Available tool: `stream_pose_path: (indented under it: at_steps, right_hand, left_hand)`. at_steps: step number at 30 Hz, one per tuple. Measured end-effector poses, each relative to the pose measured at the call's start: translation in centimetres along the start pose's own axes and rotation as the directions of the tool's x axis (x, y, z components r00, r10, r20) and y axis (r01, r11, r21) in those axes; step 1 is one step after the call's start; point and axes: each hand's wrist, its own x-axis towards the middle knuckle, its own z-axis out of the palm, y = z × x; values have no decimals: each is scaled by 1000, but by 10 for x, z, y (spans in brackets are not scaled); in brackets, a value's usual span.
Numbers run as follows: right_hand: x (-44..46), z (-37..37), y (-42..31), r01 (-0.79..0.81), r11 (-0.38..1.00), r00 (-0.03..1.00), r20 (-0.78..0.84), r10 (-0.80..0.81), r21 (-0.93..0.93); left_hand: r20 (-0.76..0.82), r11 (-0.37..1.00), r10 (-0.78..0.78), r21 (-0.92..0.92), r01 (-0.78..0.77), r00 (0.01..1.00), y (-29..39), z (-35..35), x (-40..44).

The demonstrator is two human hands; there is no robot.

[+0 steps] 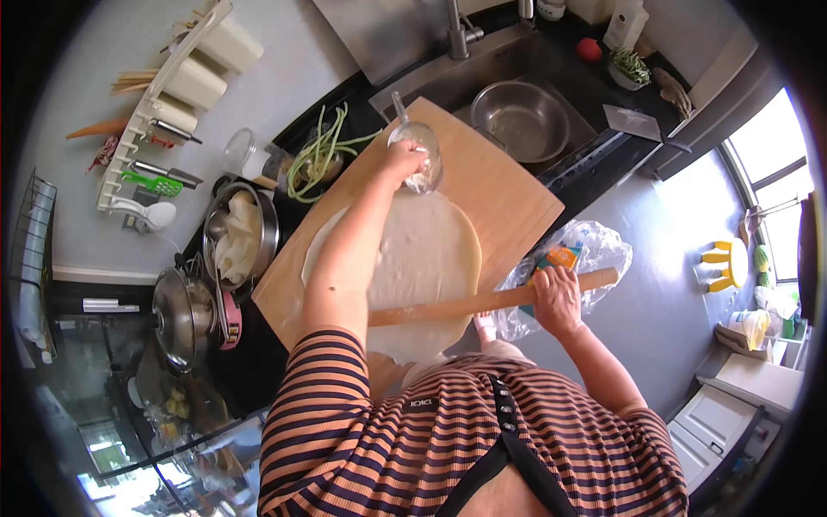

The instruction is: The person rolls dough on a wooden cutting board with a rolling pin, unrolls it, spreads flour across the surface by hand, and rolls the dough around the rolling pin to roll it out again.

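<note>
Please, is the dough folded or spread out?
Spread out: the dough lies as a wide, flat sheet on the wooden board, its rounded right edge visible. The left forearm hides part of it.

Left hand [407, 161] at bowl [423, 134], right hand [558, 299] gripping rolling pin [493, 301]

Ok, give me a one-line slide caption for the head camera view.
Left hand at a bowl, right hand gripping a rolling pin across a dough sheet.

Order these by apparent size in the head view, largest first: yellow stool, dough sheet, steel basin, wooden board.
1. Wooden board
2. Dough sheet
3. Steel basin
4. Yellow stool, apparently farther away
</note>
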Motion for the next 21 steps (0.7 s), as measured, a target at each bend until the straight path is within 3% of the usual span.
stream_pose_path:
  at_steps: [1,2,5,7,9,10,13,15,18,21]
  right_hand:
    - [-1,1,0,16,1000,1000,-12,-16,-1]
    - [-2,0,-2,23,1000,1000,-13,-23,3]
    - [-5,-3,-8,34,999,999,-25,-33,19]
    - [-12,1,-14,25,999,999,-25,-25,23]
    - [-19,3,-25,6,1000,1000,-8,-6,12]
    - [-23,2,-30,-3,1000,1000,2,3,3]
    - [-34,-1,-54,-25,999,999,47,27,-44]
    - [-43,-3,-62,-46,997,991,120,54,-68]
    - [-56,-1,-72,-43,994,991,124,56,-104]
    - [-63,0,-86,-95,991,989,103,104,-91]
  left_hand:
    - [80,970,-20,-240,38,997,4,-8,-17]
    - [124,957,22,-291,16,992,5,-17,-39]
    - [301,973,129,-222,-62,945,-17,-39,-111]
    - [232,1000,-13,-15,17,973,-42,-40,-154]
    - [51,902,313,297,-314,948,-97,-41,-179]
    - [2,779,482,457,-430,876,-123,-39,-190]
    - [116,358,573,855,-375,811,-166,-36,-222]
    - [266,348,541,793,-500,798,-171,-18,-227]
    - [416,309,633,638,-706,653,-148,23,-219]
    - [422,279,669,621,-732,612,-118,50,-193]
